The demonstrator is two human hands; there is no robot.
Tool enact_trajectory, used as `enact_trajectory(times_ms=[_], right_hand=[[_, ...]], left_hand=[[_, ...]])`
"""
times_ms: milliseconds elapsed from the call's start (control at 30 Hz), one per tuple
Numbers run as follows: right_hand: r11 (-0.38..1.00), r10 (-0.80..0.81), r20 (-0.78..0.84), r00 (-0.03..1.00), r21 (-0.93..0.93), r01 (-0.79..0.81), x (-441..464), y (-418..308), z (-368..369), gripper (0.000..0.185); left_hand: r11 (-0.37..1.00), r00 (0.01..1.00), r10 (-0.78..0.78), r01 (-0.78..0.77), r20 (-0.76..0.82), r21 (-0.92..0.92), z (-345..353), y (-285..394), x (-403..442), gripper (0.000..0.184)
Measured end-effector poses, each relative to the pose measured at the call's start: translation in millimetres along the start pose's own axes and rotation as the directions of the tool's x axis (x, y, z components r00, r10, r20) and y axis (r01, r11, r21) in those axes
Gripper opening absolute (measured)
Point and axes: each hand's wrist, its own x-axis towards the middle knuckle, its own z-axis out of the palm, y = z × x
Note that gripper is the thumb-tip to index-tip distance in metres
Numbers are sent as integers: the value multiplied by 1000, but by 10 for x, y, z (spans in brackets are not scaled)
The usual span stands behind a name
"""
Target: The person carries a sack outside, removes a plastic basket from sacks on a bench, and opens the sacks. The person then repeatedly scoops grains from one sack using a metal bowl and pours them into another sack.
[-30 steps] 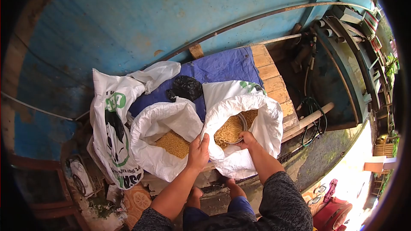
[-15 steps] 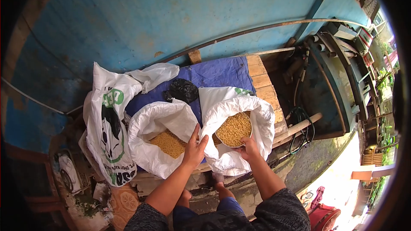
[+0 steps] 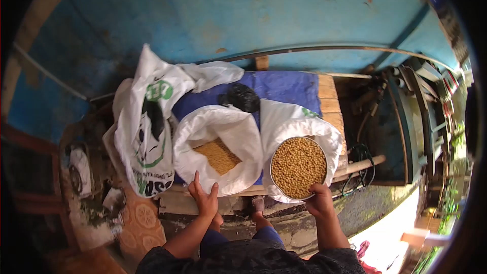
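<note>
My right hand (image 3: 320, 201) grips the rim of a round metal bowl (image 3: 272, 176) heaped with yellow-tan beans (image 3: 298, 166). The bowl is held level over the mouth of the right white sack (image 3: 332, 144), hiding most of what lies inside it. My left hand (image 3: 204, 199) is open, thumb and fingers apart, at the near edge of the left white sack (image 3: 252, 147). That sack's rim is rolled wide, and smaller-looking golden grain (image 3: 218, 156) shows at its bottom. Whether the left fingers touch the sack is hard to tell.
A printed white sack (image 3: 152, 137) stands at far left. A black plastic bag (image 3: 241, 97) lies on the blue sheet (image 3: 289, 89) over a wooden platform (image 3: 328, 102). Behind is a blue wall (image 3: 213, 20); to the right, a pole (image 3: 362, 166) and hose.
The full bowl has risen out of the right sack toward me. My left hand has let go of that sack's edge and moved left to the other sack. The view has shifted.
</note>
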Motion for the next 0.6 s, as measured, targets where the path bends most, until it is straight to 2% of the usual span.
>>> enact_trajectory(times_ms=[33,67,100,167,200,233,300,333,367,433,467,500,533,567,600], right_hand=[[1000,-14,27,1000,-19,14,-36,-5,145,71],[1000,5,44,999,-31,-4,-50,13,278,71],[997,11,81,997,-72,-5,-46,36,415,70],[992,27,128,991,-126,-11,11,133,657,70],[986,55,140,989,-165,-32,47,194,785,71],[978,83,149,985,-204,-51,80,258,918,71],[967,99,160,982,-248,-57,234,446,1133,74],[948,79,158,984,-317,-25,355,570,1185,78],[923,59,160,985,-385,8,460,679,1267,81],[865,33,92,995,-502,18,587,880,1498,90],[794,-14,74,997,-605,56,742,1033,1492,95],[663,-138,121,983,-726,182,878,1190,1524,94],[331,-255,181,950,-907,261,1057,1361,1430,94],[-50,-337,276,900,-960,275,1199,1522,1332,93],[-126,-333,301,893,-953,275,1279,1631,1350,91]], left_hand=[[997,996,-49,53,-81,50,-49,-60,-34,79],[976,972,-219,219,-89,-11,-51,-180,-35,92],[973,967,-230,230,-110,-16,-25,-290,-2,92],[816,830,-555,528,-60,-236,-24,-334,93,101],[706,727,-687,669,6,-233,-17,-361,180,106],[698,720,-694,673,1,-244,-2,-344,246,106],[516,616,-779,736,117,-439,88,-418,331,109],[439,607,-780,704,151,-558,333,-806,336,97],[427,598,-787,704,149,-568,291,-803,348,97],[495,755,-607,605,251,-623,193,-752,383,78],[538,767,-606,592,213,-600,126,-661,377,63],[532,762,-615,592,205,-605,36,-615,346,63],[560,797,-564,561,215,-610,-37,-580,339,66],[587,828,-513,531,227,-611,-81,-574,322,70],[571,835,-512,506,202,-647,-91,-589,290,64]])
